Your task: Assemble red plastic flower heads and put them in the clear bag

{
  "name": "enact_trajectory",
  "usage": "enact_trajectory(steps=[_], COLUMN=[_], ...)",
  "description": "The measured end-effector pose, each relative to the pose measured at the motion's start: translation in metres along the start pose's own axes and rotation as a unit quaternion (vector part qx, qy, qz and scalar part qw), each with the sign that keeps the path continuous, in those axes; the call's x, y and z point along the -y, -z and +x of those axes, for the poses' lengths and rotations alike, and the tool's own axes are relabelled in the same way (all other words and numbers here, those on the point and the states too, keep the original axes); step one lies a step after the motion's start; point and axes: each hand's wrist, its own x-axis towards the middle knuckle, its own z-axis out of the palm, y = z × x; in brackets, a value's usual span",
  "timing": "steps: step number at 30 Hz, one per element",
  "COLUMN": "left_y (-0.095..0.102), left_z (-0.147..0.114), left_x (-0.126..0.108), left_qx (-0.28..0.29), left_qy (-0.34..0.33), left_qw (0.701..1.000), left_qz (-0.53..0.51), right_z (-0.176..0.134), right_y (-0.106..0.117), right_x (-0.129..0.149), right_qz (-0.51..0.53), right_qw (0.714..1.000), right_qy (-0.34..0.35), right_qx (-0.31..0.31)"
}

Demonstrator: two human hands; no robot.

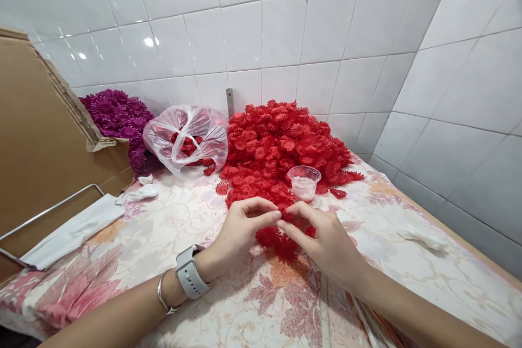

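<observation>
Close work beside the red flowers [281, 138]

From where I stand, the left hand [240, 231] and right hand [326, 236] meet at the fingertips over the table [175, 231], just in front of that heap. The left grip is pinched, thumb against forefinger; the right curls close, a bit of red showing by its fingertips. I cannot tell whether either grasps anything. More red flowers lie under the right hand, and a clear cup [304, 185] stands just beyond it, crowding the space ahead. The heap rises beside the tiled wall [285, 27]. To the left, a tied bag [185, 141] hems it in; a cardboard box [44, 114] stands farther out. Toward the right edge, a broad stretch of tablecloth [383, 215] gives the right arm more room.
</observation>
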Motion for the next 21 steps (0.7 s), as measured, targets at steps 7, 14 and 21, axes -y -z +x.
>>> enact_trajectory(steps=[7,14,21], left_y=[0.0039,0.0007,-0.0029], left_z=[0.0042,0.0022,0.0011], left_x=[0.0032,0.0042,0.004], left_qx=[-0.035,-0.023,-0.004], left_qy=[-0.041,-0.043,-0.038], left_qw=[0.998,0.998,0.998], left_qz=[0.023,0.046,0.049], right_z=[0.0004,0.0049,0.002], right_y=[-0.0014,-0.002,-0.0086], right_x=[0.0005,-0.0045,-0.0009], right_qz=[0.097,0.192,0.197], right_qw=[0.994,0.973,0.97], right_qy=[-0.044,-0.123,-0.14], right_qx=[0.035,0.027,0.006])
